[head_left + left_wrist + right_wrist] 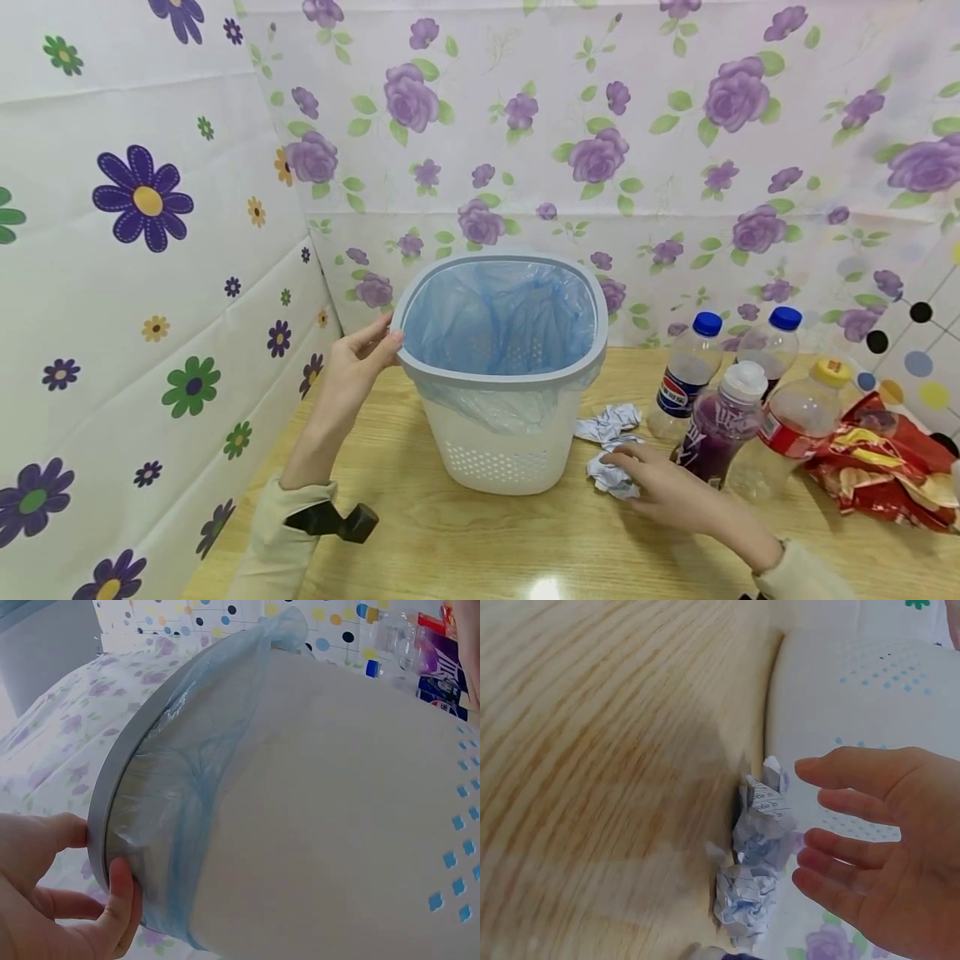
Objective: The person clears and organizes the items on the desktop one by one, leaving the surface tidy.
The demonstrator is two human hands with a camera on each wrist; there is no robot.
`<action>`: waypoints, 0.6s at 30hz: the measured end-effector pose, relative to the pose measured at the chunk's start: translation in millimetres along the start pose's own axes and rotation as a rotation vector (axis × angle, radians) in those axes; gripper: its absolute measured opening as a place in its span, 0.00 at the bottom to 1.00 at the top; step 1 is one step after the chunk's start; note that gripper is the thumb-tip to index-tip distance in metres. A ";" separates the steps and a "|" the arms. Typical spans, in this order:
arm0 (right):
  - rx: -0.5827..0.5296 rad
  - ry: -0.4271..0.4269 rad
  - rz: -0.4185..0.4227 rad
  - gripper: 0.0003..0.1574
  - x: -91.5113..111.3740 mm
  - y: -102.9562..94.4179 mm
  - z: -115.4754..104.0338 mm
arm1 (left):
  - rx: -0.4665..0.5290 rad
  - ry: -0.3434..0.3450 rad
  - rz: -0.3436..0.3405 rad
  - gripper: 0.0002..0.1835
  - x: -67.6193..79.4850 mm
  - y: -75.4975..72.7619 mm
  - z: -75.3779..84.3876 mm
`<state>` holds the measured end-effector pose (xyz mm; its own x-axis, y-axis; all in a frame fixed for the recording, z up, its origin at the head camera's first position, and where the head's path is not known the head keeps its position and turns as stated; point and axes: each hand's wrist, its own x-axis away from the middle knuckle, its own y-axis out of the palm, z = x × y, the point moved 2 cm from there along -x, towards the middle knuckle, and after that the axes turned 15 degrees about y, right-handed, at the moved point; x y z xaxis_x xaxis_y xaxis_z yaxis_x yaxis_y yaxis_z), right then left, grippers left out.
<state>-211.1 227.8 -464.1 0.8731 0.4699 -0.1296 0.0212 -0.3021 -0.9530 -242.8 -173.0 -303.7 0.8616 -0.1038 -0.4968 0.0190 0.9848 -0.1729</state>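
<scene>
A white trash bin (450, 429) with a grey rim (495, 382) stands upright in the head view, lined with a blue plastic bag (487, 321). My left hand (352, 367) pinches the rim at its left side, the thumb on one face and fingers on the other, as the left wrist view also shows. To the right of the bin lie crumpled paper balls (609, 477), printed with dark lines. Over the nearest one reaches my right hand (671, 492). In the right wrist view its fingers (847, 847) are spread and loosely bent beside the paper (759, 829), holding nothing.
Right of the paper stand a Pepsi bottle (678, 387), a purple drink bottle (720, 425), a yellow-capped bottle (795, 425) and a blue-capped bottle (772, 346). A red snack bag (885, 462) lies farther right. Flowered cloth (525, 167) hangs behind the wooden table (420, 542).
</scene>
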 end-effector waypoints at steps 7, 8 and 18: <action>0.039 -0.006 -0.025 0.40 -9.3 9.5 1.6 | 0.046 -0.019 0.012 0.29 0.1 -0.3 0.0; 0.043 -0.012 -0.024 0.40 -10.4 10.3 1.6 | 0.044 -0.023 0.013 0.29 0.2 -0.3 -0.1; 0.048 -0.020 -0.091 0.36 -20.7 17.3 2.1 | 0.036 -0.046 -0.005 0.30 0.8 -0.5 0.6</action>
<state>-229.8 214.6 -478.5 0.8589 0.5100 -0.0466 0.0766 -0.2179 -0.9730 -241.8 -173.5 -303.6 0.8836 -0.1035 -0.4566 0.0414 0.9887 -0.1441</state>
